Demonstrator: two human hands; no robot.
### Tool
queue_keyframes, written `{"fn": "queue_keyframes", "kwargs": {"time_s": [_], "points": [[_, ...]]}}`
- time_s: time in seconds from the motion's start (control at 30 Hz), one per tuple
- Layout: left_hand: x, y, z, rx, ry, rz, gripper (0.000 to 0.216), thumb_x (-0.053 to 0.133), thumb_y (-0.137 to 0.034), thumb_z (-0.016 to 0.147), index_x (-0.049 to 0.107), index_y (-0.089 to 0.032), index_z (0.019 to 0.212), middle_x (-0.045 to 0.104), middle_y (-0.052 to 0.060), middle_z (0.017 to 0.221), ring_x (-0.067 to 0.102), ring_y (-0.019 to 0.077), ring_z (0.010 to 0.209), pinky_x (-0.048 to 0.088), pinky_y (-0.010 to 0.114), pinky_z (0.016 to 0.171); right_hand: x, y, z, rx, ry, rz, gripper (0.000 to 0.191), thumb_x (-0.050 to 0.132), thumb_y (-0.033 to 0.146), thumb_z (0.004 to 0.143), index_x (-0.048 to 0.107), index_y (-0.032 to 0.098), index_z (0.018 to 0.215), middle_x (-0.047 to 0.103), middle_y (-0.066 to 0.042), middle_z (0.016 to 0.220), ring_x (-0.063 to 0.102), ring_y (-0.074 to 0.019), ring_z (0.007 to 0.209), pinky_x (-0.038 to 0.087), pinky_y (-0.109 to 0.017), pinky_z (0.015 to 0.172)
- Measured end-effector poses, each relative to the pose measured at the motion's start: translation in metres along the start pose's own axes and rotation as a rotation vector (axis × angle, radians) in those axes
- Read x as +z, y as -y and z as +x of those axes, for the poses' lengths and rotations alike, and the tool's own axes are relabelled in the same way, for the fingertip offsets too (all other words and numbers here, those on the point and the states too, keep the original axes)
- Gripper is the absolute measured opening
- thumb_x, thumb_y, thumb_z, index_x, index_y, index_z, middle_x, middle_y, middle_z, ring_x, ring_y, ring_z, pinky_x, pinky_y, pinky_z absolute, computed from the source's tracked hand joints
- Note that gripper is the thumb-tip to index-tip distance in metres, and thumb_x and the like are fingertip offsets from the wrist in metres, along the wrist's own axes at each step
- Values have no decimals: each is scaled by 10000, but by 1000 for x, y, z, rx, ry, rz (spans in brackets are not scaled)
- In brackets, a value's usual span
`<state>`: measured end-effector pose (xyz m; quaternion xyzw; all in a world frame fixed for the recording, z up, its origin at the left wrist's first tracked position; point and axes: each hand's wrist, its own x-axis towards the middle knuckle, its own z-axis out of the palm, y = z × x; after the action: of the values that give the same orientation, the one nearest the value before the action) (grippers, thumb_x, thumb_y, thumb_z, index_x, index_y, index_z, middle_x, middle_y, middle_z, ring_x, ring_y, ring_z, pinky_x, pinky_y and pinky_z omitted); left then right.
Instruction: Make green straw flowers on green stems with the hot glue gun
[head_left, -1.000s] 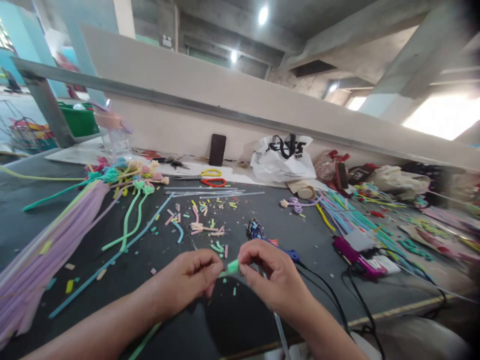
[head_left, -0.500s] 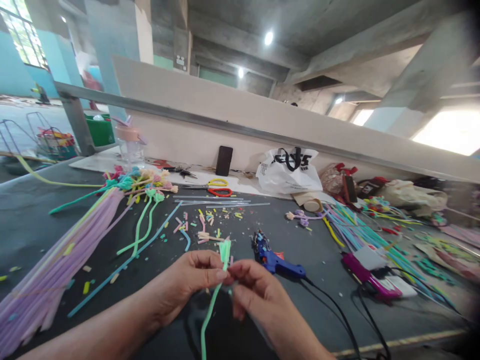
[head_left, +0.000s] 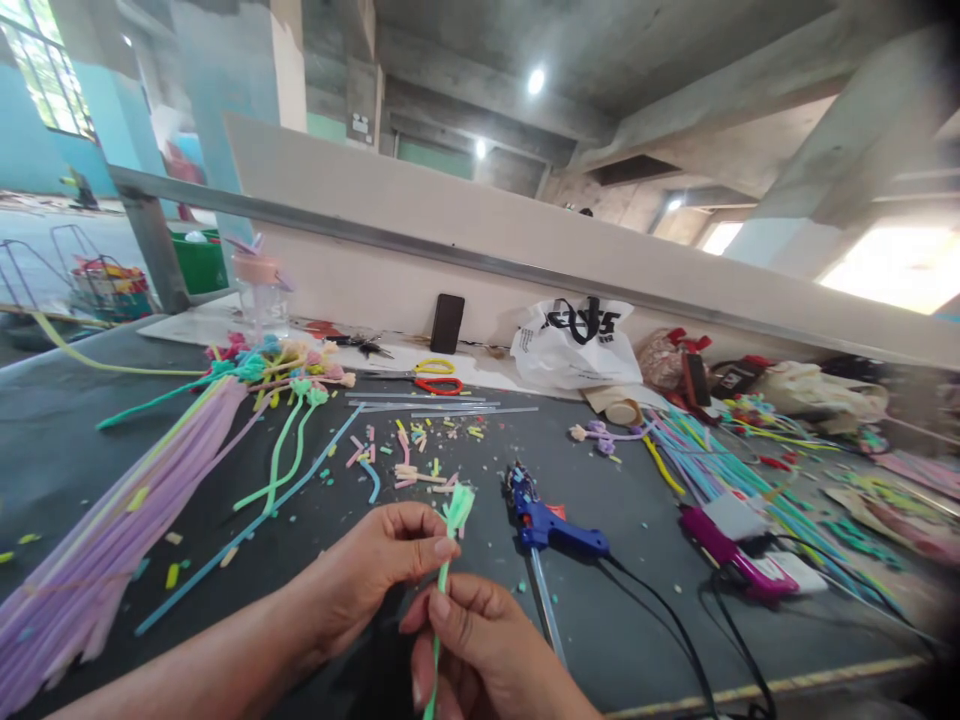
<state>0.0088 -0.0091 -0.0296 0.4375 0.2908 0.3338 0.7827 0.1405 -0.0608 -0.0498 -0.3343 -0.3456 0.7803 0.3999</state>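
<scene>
a: what are the hands doing?

b: it looks like shaping work. a green pipe cleaner [head_left: 456, 503] is held upright above the dark surface [head_left: 637, 600], its top folded into a small tuft. the left hand [head_left: 382, 560] is nearly closed, thumb and forefinger pinching the stem just under the tuft. the right hand [head_left: 480, 650] is curled shut around the stem lower down.

a: what would a further bend need?

b: i judge a firm pinch below the tuft. a blue glue gun [head_left: 551, 525] lies just beyond.
</scene>
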Motion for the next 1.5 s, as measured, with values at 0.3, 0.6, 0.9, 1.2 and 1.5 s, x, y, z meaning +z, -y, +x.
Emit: {"fn": "queue_keyframes", "kwargs": {"time_s": [0.3,0.6,0.9,1.2,1.5], "points": [[-4,-2,0,125,28,-6,191,643,-289,756,517,-154,706,597,-7,651,557,96,563,422,212,559,-10,39,-17,-143,-284,-618,335,613,476,732,569,150,796,575,45,558,486,-48,321,333,-153,354],[28,-24,-2,49,105,156,111,537,-230,814,468,-168,753,605,-11,633,397,29,352,223,138,324,-25,76,-36,-620,-442,-683,244,634,340,738,599,191,927,560,17,731,536,-87,542,454,-233,549],[19,-4,28,-8,189,-9,125,571,-215,800,464,-163,760,589,-4,531,265,9,334,121,150,349,-41,83,-39,-691,-438,-786,326,618,353,761,581,203,1048,524,15,668,514,-130,628,444,-259,592],[13,-3,23,-98,181,-104,192,545,-279,845,449,-164,725,560,-12,537,242,3,343,101,151,351,-49,77,-34,-771,-356,-1087,286,545,209,838,559,252,1120,573,-33,876,550,-124,700,476,-263,649],[14,0,23,-116,183,-70,251,519,-359,855,467,-163,707,513,-33,489,208,7,334,89,165,352,-46,79,-37,-941,-284,-1349,277,570,169,840,576,254,1104,618,-36,949,607,-131,788,493,-282,777]]}}
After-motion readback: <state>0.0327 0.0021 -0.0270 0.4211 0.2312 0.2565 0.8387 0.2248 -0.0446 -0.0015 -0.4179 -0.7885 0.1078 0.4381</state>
